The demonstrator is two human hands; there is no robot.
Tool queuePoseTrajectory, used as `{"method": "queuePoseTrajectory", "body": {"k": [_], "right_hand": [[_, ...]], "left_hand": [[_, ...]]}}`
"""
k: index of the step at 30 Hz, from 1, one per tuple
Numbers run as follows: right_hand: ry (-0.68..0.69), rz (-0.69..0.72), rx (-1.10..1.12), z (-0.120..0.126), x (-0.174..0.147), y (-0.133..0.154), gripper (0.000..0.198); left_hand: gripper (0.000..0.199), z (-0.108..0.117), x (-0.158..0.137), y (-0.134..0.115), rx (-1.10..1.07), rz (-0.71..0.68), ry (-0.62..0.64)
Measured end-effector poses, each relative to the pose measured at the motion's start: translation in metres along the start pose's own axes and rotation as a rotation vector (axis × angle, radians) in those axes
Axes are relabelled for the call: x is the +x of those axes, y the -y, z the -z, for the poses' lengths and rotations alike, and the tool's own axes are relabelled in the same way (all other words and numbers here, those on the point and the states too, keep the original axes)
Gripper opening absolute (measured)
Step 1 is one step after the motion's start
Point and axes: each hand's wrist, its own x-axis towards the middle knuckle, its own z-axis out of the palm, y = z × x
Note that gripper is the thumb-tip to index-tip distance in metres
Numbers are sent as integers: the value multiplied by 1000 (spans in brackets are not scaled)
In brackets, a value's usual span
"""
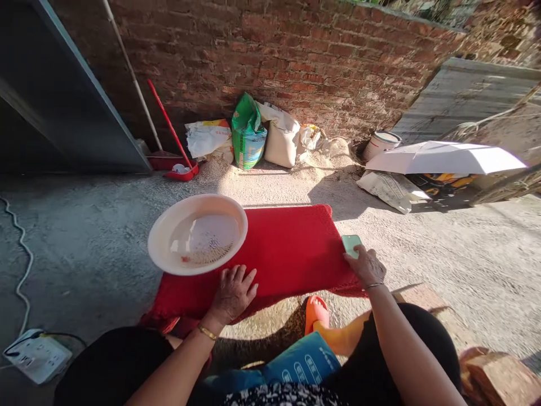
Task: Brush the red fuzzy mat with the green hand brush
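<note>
head view | from above | facing forward-down | near (red cloth (291, 242) just below centre)

The basin (159, 242) stands at the left of the tabletop (291, 242), the left hand (234, 293) just before it — the right hand (367, 267) at the right edge — while behind, sacks (249, 138) line the wall (304, 62), an umbrella (446, 158) to their right.

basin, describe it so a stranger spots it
Start at the red cloth in the foreground. On its left end, just beyond the left hand, sits a round, pale basin of water. Unlike the bucket farther off, it is wide and shallow.
</note>
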Motion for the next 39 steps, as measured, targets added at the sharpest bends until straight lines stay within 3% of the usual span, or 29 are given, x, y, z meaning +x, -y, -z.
{"method": "queuePoseTrajectory", "body": {"k": [3,10,14,18,26,29,32,37,39], "right_hand": [[-39,119,66,-1,-9,24,47],[-1,753,162,-6,-80,142,39],[40,887,159,-9,-97,170,40],[63,770,107,-11,-73,155,38],[77,79,32,-2,10,43,48],[44,-49,10,2,17,28,50],[-6,133,45,2,0,51,48],[-26,769,123,-9,-56,119,38],[-15,907,130,-13,-68,131,35]], "left_hand": [[35,-1,-1,0,-11,22,-1],[35,-4,-3,4,17,14,7],[35,-1,-2,4,35,4,3],[35,1,-1,3,28,-8,14],[34,-2,-1,2,-3,5,-26],[34,-3,-1,2,11,4,-20],[34,-3,-2,1,19,11,-4],[36,-5,-2,1,25,4,25],[34,0,1,1,7,9,27]]}}
